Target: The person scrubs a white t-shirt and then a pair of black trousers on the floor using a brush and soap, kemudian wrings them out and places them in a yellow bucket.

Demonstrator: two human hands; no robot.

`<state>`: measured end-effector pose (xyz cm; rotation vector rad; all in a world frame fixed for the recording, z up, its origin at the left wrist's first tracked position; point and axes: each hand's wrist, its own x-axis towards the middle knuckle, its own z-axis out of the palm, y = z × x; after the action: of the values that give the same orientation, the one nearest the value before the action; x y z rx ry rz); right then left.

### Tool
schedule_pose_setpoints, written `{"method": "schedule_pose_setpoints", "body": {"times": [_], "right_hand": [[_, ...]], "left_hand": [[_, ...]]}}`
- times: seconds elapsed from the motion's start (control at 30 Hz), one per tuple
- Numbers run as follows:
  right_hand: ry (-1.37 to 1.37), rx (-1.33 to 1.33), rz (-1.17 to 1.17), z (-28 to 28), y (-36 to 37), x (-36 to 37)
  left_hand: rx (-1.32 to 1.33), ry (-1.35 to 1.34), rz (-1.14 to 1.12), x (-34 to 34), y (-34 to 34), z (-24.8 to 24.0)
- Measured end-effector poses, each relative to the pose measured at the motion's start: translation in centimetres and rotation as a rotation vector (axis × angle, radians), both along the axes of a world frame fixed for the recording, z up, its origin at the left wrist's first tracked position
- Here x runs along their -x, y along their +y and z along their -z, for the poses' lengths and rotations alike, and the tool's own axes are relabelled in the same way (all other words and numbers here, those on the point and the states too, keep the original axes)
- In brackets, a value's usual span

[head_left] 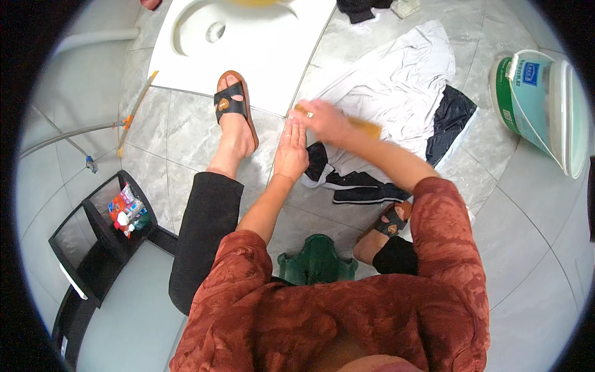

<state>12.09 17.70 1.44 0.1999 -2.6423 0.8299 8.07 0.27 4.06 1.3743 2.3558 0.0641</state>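
Note:
My left hand (290, 150) lies flat on the floor at the edge of the laundry, fingers stretched out and side by side. Across its fingertips is my right hand (324, 123), slightly smeared by motion, its fingers curled round a long yellow-brown thing (367, 128). That thing looks like a brush handle jutting out behind the wrist; its working side is hidden. Beneath and beside my hands a wet white garment (396, 74) with black panels (451, 121) is spread in folds on the tiles. A dark part of it (317, 161) bunches next to my left hand.
A white squat toilet pan (260, 68) lies ahead. To the right a green-and-white bucket (539, 111) rests near the wall. A grey hose (74, 133) and a black rack (102, 248) holding colourful packets (129, 209) are on the left. I sit over a green stool (317, 260); dark cloth (362, 9) lies beyond.

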Motion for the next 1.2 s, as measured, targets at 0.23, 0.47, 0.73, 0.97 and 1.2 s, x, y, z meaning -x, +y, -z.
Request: {"method": "schedule_pose_setpoints", "body": {"times": [0.23,0.47,0.73,0.97,1.2], "right_hand": [[-0.353,-0.424,0.57,-1.6,18.3,-0.6],[-0.292,-0.082,0.044,2.7,3.1,0.7],[-0.393,-0.291,0.709,-1.4,23.1,-3.6],[-0.282,0.14,0.726,-1.2,17.6,-7.7],[-0.139,0.103,0.505,-3.3,12.6,-4.0]], "left_hand": [[-0.051,0.063,-0.02,-0.4,0.4,1.3],[-0.014,0.02,0.025,0.0,-0.1,1.3],[0.028,0.239,0.072,0.1,4.1,0.9],[-0.308,0.113,-0.055,3.8,13.8,-0.5],[-0.171,-0.224,-0.34,2.5,15.9,2.0]]}}
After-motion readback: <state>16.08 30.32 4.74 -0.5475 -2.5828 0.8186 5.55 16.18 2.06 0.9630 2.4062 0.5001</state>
